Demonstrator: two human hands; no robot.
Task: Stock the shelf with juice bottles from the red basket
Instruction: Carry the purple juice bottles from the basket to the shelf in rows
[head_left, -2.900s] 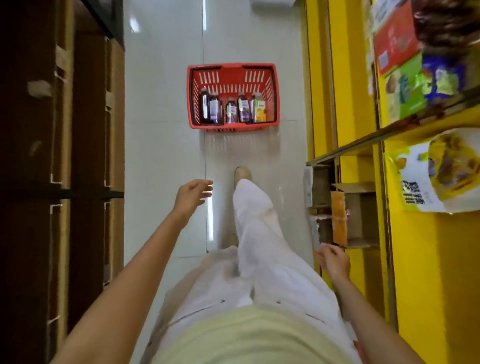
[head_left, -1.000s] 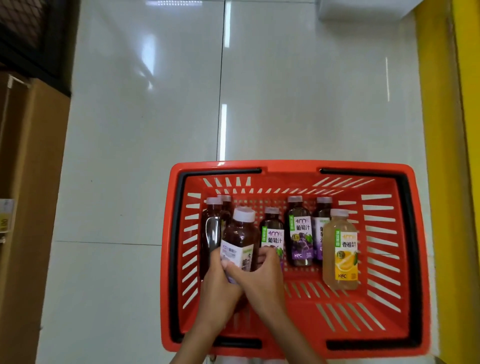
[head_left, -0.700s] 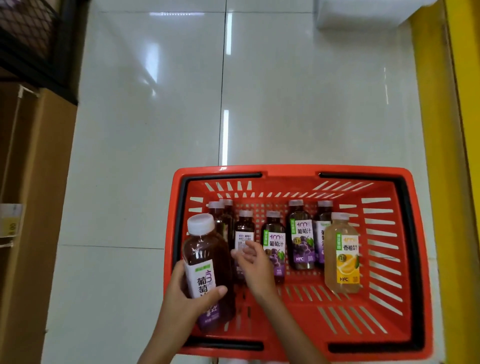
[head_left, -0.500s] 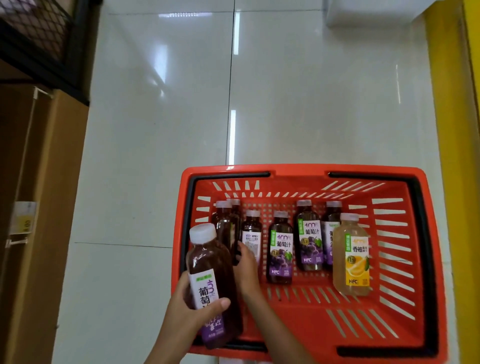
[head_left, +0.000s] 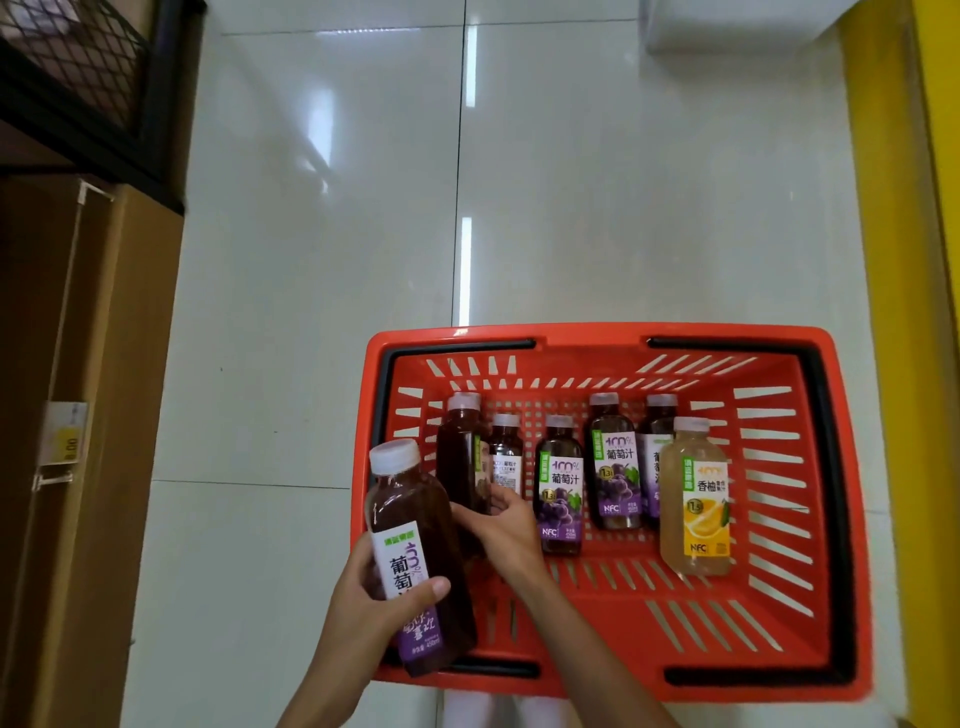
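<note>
Above the near corner of the red basket (head_left: 597, 332), the left hand (head_left: 374, 597) clamps fingers and thumb round a lifted grape juice bottle (head_left: 410, 525), while the right hand (head_left: 501, 525) curls round another dark bottle (head_left: 460, 452) standing inside, probably to carry two together.

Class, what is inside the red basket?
Five grape juice bottles and one yellow pomelo juice bottle stand inside. The right hand covers the lower parts of the two leftmost.
</note>
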